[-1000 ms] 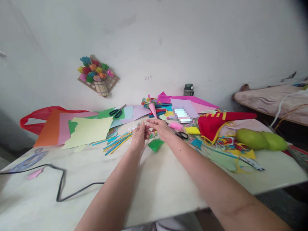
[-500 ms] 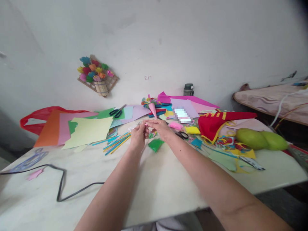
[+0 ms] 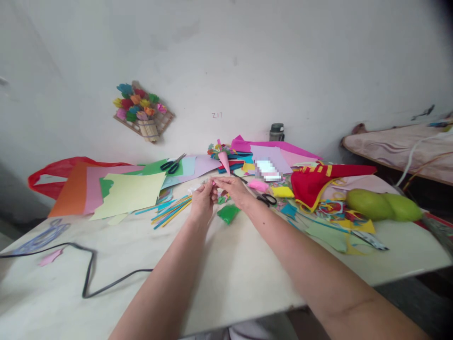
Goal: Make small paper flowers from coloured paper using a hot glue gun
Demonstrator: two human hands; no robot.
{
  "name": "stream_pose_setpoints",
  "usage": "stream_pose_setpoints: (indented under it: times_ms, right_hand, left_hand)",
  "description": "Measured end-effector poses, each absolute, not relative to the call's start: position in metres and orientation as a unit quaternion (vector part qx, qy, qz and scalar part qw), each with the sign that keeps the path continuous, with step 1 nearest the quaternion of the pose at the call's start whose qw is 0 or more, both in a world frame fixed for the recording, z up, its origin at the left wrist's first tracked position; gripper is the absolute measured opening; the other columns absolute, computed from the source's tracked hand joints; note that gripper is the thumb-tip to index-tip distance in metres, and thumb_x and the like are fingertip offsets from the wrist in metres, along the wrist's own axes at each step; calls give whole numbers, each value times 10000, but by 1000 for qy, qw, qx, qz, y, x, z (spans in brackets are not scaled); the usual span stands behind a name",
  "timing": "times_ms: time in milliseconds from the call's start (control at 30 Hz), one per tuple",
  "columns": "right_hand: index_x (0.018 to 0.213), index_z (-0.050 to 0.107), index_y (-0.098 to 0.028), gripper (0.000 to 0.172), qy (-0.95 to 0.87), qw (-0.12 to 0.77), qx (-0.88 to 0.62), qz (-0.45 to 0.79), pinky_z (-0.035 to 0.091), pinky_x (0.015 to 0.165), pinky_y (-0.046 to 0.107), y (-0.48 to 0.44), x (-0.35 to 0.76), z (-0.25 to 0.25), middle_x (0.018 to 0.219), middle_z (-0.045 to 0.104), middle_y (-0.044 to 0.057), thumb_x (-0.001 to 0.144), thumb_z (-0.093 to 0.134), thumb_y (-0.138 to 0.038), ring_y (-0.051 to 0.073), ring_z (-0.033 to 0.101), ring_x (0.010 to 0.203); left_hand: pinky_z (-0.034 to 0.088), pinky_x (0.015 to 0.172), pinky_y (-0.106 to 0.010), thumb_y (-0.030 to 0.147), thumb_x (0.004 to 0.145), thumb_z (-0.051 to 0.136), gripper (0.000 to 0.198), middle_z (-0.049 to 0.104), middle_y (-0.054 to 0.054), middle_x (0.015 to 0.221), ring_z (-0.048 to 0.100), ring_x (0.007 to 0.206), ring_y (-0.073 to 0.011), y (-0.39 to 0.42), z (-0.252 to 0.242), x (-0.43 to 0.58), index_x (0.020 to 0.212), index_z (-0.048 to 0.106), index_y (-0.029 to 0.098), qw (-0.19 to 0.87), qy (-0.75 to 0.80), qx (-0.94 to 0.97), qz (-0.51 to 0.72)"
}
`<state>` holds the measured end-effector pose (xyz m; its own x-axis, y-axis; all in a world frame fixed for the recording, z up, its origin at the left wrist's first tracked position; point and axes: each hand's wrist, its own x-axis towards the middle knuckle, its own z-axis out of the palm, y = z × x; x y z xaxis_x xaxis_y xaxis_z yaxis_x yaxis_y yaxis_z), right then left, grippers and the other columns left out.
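Observation:
My left hand and my right hand meet at the fingertips above the middle of the table. Between them is a tiny pink bit, too small to make out. The fingers of both hands are pinched together. Just below the hands lies a green packet. Thin coloured paper strips lie left of my left hand. Behind the hands stands a pink paper cone with colourful pieces at its top. A pink packet, a yellow packet and black-handled scissors are right of my right hand.
Coloured paper sheets and open scissors lie at the left. A black cable crosses the front left. At the right are a red cloth, green fruits and a cutter. A bottle stands by the wall.
The fingertips have shifted very slightly, and less of the pink bit shows between them. Both hands remain together in nearly the same place.

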<state>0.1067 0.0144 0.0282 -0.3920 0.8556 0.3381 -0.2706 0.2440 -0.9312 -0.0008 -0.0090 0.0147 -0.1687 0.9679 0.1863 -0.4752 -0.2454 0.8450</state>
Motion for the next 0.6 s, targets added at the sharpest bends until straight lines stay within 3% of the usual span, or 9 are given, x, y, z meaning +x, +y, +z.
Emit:
stream_pose_setpoints:
  times_ms: [200,400,600]
  right_hand:
    - [764,656,-143,299,-583,492,-233,604,342,493,218,13,104,28,581,553,0,652,620,-418,86,490,532]
    - [722,633,-146,252,-517,454,-186,702,407,553,256,12,103,29,548,519,-20,586,688,-350,85,482,505]
    - [707,632,-136,226,-496,459,-178,715,394,555,250,11,103,31,551,522,-14,552,710,-280,81,456,514]
  left_hand:
    - [195,334,-152,408,610,678,338,452,53,443,315,337,-10,-11,17,1,632,493,125,528,324,386,683]
    - [190,329,-148,428,597,680,360,444,60,435,295,327,-4,-13,19,4,625,480,131,542,328,371,679]
    - [172,322,-161,463,589,673,386,430,61,410,282,310,-8,-15,22,8,584,460,141,510,357,373,688]
